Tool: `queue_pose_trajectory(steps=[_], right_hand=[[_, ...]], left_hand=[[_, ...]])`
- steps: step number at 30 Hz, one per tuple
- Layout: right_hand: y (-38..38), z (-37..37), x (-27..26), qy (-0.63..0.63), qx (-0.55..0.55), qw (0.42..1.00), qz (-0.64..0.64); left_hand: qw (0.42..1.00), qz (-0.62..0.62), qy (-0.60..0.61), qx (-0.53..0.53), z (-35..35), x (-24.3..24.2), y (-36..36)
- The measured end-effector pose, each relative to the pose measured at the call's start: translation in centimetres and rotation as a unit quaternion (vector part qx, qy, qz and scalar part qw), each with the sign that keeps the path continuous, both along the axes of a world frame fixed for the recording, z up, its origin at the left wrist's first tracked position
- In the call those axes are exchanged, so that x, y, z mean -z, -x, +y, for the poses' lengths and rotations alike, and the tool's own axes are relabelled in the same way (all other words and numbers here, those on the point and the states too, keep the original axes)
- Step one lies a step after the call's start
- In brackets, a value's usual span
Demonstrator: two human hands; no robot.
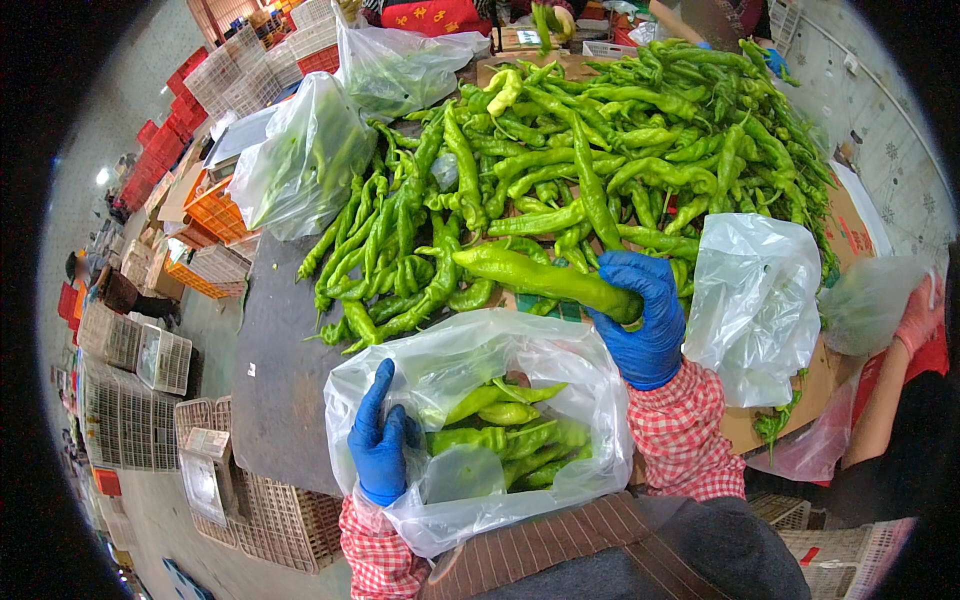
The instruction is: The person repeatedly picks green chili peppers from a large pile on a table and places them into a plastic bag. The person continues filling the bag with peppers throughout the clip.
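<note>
My right hand [641, 322], in a blue glove, grips the thick end of a large green pepper [536, 276] above the table. Just below it stands a wide-mouthed clear plastic bag [480, 337] with several green peppers [510, 439] inside. At the bag's left rim is my left hand [380, 439], also blue-gloved, its thumb and a finger raised apart against the plastic; whether it pinches the rim is hard to see. A large heap of long green peppers [645, 142] covers the far part of the table. An empty-looking plastic bag [754, 307] lies right of my right hand.
Filled pepper bags [311, 154] stand at the table's [281, 360] far left. A co-worker's gloved hand [921, 311] is at the right near a blurred bag [870, 304]; other people work across the heap. Plastic crates [277, 525] and a scale [204, 480] sit left below the table edge.
</note>
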State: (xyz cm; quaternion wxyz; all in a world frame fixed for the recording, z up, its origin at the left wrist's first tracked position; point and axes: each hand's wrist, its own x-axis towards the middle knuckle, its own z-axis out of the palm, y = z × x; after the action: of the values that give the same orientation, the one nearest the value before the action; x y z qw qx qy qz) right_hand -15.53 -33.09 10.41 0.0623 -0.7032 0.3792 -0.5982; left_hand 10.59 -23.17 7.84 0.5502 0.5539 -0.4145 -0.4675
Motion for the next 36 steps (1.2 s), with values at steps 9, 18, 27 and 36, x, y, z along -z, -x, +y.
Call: queue_pose_trajectory(steps=[9,18,27,36], right_hand=[[0.3,0.1,0.3,0.011,0.011,0.997,0.079],[0.3,0.1,0.3,-0.016,-0.024,0.998,0.057],[2.4,1.8,0.8,-0.232,-0.181,0.932,-0.211],[12.3,10.3,4.0,-0.377,-0.119,0.84,-0.373]], left_hand=[[1.0,0.014,-0.004,-0.001,0.0,-0.3,0.0],[1.0,-0.017,-0.006,-0.01,-0.1,-0.3,0.1],[1.0,-0.006,0.012,-0.025,-0.4,-1.1,1.4],[0.997,-0.062,0.046,-0.003,-0.7,0.8,-0.1]])
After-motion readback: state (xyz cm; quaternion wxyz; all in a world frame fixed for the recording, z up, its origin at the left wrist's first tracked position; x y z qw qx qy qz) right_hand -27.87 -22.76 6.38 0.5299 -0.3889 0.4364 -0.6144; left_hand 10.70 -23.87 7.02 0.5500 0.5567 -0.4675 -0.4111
